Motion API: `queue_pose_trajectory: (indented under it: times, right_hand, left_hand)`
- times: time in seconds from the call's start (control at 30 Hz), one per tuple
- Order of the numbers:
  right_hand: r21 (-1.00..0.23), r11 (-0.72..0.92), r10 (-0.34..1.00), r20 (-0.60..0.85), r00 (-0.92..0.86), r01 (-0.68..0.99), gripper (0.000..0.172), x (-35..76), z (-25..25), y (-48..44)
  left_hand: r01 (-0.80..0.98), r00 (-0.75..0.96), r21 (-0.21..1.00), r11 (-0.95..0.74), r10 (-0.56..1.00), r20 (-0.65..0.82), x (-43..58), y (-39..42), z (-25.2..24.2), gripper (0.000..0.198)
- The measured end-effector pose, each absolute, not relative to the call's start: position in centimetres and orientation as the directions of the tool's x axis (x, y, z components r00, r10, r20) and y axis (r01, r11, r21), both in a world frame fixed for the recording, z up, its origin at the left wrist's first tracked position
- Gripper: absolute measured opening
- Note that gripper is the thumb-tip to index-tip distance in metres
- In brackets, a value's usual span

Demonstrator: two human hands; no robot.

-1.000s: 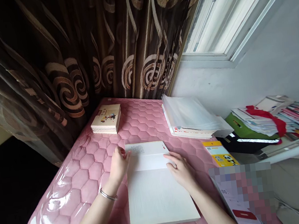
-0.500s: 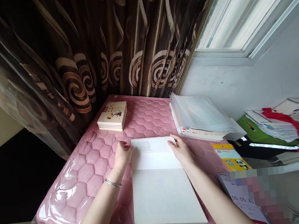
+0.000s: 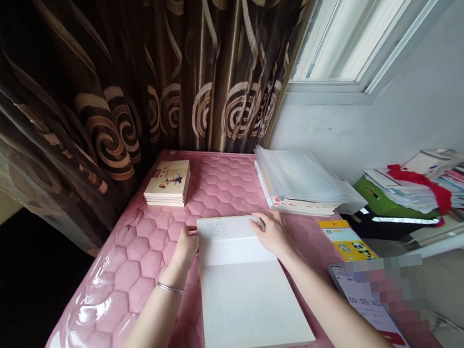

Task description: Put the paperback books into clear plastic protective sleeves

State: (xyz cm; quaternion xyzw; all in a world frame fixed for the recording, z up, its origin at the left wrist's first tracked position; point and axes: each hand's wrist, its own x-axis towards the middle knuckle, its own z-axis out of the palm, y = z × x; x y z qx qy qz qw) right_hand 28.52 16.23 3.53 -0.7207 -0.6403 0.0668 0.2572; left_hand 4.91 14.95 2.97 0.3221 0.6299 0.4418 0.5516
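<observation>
An open book (image 3: 247,306) lies lengthwise in front of me on a pink quilted surface under clear plastic (image 3: 137,263). Its far part carries a small block of print, a plain white band crosses it, and the near part looks blank. My left hand (image 3: 188,247) curls its fingers at the book's far left edge; the fingertips are partly hidden. At the far right corner my right hand (image 3: 272,232) grips the book, thumb on the page and the other fingers around the edge.
A small stack of books (image 3: 168,184) sits at the back left. Clear plastic sleeves (image 3: 294,172) cover a pile of books at the back right. A yellow panda packet (image 3: 348,241) and a phone with a running timer (image 3: 366,304) lie at the right. Patterned curtains (image 3: 186,62) hang behind.
The whole view has shifted slightly, so things appear further left. My left hand has closed in against the book's left edge. My right hand keeps its hold at the far right corner.
</observation>
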Motion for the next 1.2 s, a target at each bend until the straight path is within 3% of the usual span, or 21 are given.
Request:
queue_pose_trajectory:
  times: [0.2, 0.33, 0.5, 0.7, 1.07, 1.2]
  right_hand:
    - [-0.215, 0.307, 0.932, 0.265, -0.247, 0.927, 0.040, 24.6, 5.3, 16.7]
    - [-0.121, 0.434, 0.879, 0.272, -0.390, 0.893, 0.040, 22.9, 6.3, 16.5]
    - [-0.037, 0.442, 0.852, 0.329, -0.406, 0.896, 0.039, 23.5, 7.8, 14.2]
    - [0.031, 0.450, 0.834, 0.344, -0.432, 0.893, 0.046, 24.7, 6.8, 8.7]
    - [0.030, 0.620, 0.731, 0.342, -0.591, 0.784, 0.071, 24.6, 3.4, 4.3]
    - [-0.008, 0.580, 0.768, 0.338, -0.543, 0.815, 0.059, 24.0, 3.4, 4.9]
  left_hand:
    - [-0.094, -0.184, 0.938, 0.335, 0.920, -0.347, 5.5, 14.8, 2.9, 0.025]
    - [-0.187, -0.141, 0.939, 0.289, 0.938, -0.316, 5.3, 14.5, 3.2, 0.026]
    - [-0.350, -0.124, 0.883, 0.314, 0.918, -0.376, 5.1, 14.4, 3.0, 0.043]
    - [-0.399, 0.222, 0.828, 0.395, 0.917, -0.331, 5.0, 14.4, 1.8, 0.039]
    - [-0.425, 0.277, 0.784, 0.453, 0.889, -0.363, 4.2, 14.8, 1.2, 0.025]
    - [-0.451, 0.329, 0.754, 0.477, 0.874, -0.357, 3.7, 15.0, 0.8, 0.028]
